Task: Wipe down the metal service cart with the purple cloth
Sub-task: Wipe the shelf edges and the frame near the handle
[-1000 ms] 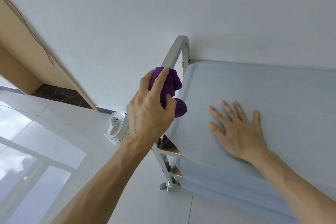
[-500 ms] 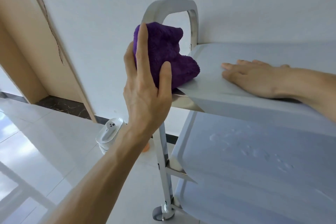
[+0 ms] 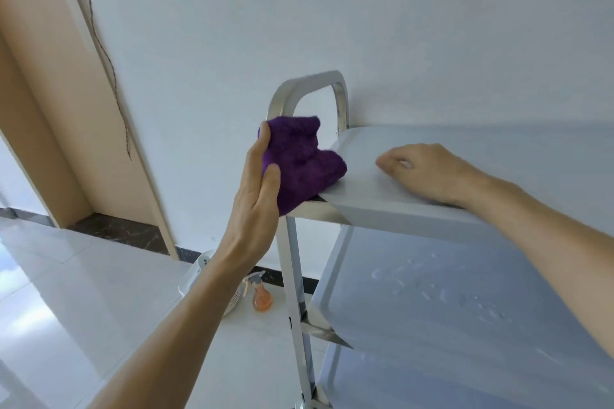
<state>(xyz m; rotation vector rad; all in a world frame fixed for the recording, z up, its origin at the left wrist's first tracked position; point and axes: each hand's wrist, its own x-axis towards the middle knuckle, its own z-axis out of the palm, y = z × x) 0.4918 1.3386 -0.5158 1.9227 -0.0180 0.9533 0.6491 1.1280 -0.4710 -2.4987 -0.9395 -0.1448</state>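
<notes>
The metal service cart [image 3: 392,206] stands against a white wall, with a flat top shelf, a lower shelf and a looped steel handle at its left end. My left hand [image 3: 257,191] grips the bunched purple cloth [image 3: 300,161] and holds it against the near upright of the handle, at the top shelf's left corner. My right hand [image 3: 428,171] rests on the top shelf to the right of the cloth, with its fingers bent under. The cart's right end is out of view.
On the tiled floor left of the cart stand a small spray bottle of orange liquid [image 3: 261,295] and a white round appliance [image 3: 207,279], partly hidden by my left forearm. A beige door frame [image 3: 83,103] runs down the left side.
My view has dropped from above the cart to the level of its top shelf. The left hand and cloth stay at the handle corner, and the fingers of my right hand have bent from flat.
</notes>
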